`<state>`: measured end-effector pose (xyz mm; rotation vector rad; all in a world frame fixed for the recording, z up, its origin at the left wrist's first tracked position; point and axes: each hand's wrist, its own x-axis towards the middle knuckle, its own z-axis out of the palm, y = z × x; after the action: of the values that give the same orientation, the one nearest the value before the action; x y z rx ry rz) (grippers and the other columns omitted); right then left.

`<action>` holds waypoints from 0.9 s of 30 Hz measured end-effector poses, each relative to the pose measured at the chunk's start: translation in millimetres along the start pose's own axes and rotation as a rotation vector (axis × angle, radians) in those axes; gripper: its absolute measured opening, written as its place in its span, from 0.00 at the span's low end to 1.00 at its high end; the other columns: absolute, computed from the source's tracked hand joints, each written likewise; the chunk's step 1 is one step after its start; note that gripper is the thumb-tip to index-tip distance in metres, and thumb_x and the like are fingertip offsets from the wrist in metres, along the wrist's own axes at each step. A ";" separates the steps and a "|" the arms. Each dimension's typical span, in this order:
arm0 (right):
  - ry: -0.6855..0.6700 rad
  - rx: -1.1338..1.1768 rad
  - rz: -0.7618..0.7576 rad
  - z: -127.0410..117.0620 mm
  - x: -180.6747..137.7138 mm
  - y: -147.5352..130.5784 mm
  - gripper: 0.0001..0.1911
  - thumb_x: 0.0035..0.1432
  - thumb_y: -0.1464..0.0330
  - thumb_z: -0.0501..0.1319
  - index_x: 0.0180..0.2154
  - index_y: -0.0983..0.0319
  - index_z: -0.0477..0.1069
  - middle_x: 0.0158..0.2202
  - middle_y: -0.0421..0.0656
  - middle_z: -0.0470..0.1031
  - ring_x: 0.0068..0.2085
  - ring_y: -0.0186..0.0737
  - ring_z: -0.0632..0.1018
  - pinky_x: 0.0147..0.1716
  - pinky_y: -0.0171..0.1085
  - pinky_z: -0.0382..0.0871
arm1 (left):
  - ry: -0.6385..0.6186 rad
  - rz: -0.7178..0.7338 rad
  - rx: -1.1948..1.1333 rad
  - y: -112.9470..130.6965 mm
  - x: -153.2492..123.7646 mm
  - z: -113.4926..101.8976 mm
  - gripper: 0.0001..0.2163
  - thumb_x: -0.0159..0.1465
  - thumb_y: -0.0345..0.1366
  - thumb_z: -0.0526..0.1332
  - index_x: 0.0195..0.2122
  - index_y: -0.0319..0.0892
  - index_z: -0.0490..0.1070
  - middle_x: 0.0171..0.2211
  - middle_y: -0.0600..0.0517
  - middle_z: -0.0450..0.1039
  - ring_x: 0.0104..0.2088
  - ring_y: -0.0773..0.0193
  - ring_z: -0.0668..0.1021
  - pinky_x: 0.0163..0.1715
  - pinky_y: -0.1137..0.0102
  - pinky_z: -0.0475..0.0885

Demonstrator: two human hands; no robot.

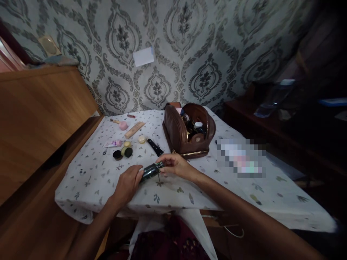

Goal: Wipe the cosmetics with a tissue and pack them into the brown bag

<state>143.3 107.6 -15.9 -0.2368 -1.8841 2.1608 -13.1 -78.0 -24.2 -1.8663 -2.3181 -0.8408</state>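
Both my hands hold one dark green cylindrical tube just above the tablecloth. My left hand is closed round its lower end. My right hand pinches its upper end with the fingertips. Behind the hands stands an open brown leather cosmetic bag with several small jars inside. Loose cosmetics lie to the left of the bag: a black tube, a tan stick, a pink sponge, round compacts and a small white tube.
The table is covered by a white cloth with leaf print. A wooden cabinet stands close on the left. A dark shelf with a plastic bottle is at right. A blurred flat item lies right of the bag.
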 end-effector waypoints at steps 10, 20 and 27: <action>0.149 -0.158 0.034 14.9 -6.6 8.9 0.20 0.46 0.55 0.71 0.33 0.63 0.72 0.24 0.38 0.73 0.25 0.34 0.73 0.27 0.34 0.68 | 0.068 -0.030 -0.144 2.1 -10.0 -10.0 0.15 0.72 0.41 0.48 0.49 0.41 0.71 0.43 0.45 0.75 0.45 0.58 0.76 0.48 0.63 0.72; 0.009 -0.530 -0.424 23.4 -30.5 -33.1 0.10 0.59 0.63 0.66 0.41 0.61 0.77 0.42 0.47 0.79 0.43 0.42 0.79 0.41 0.40 0.74 | -0.546 -0.148 -0.767 29.7 35.9 -40.7 0.25 0.67 0.56 0.49 0.32 0.41 0.76 0.31 0.49 0.77 0.33 0.59 0.77 0.36 0.68 0.72; 0.191 -0.639 -0.552 17.6 -41.9 -45.6 0.09 0.60 0.63 0.65 0.42 0.59 0.77 0.43 0.48 0.80 0.45 0.45 0.80 0.45 0.44 0.77 | -0.449 -0.587 -1.244 14.0 10.4 -32.5 0.30 0.61 0.62 0.54 0.46 0.39 0.73 0.23 0.49 0.76 0.20 0.63 0.76 0.19 0.73 0.68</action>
<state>182.1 83.9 29.6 -0.0265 -2.1444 1.1173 -12.5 -81.2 12.6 -1.6586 -2.9669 -2.6519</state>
